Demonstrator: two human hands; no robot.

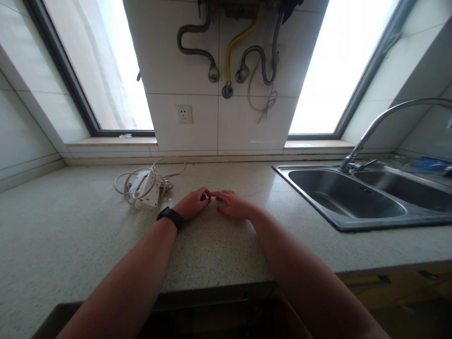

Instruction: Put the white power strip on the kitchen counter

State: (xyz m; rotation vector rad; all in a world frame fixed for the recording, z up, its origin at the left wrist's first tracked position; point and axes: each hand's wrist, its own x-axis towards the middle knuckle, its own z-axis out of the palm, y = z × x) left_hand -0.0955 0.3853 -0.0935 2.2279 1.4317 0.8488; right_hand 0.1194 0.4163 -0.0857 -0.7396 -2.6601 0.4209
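Observation:
My left hand [192, 203], with a black watch [171, 216] on its wrist, is over the middle of the countertop [219, 254]. Its fingers are curled in a pinch, and whatever may be between them is too small to make out. From the right comes my right hand [233, 204], low over the stone surface, fingers stretched and apart. Its index fingertip meets the fingertips of the left hand. Just left of my left hand lies a white power strip [148, 197] with its pale cable coiled loosely on top.
On the right, a double steel sink [318, 190] with a curved faucet [374, 123] is set into the counter. A wall socket [184, 114] is between two bright windows. Pipes and a yellow hose [229, 52] hang above it. A blue item [432, 165] lies behind the sink.

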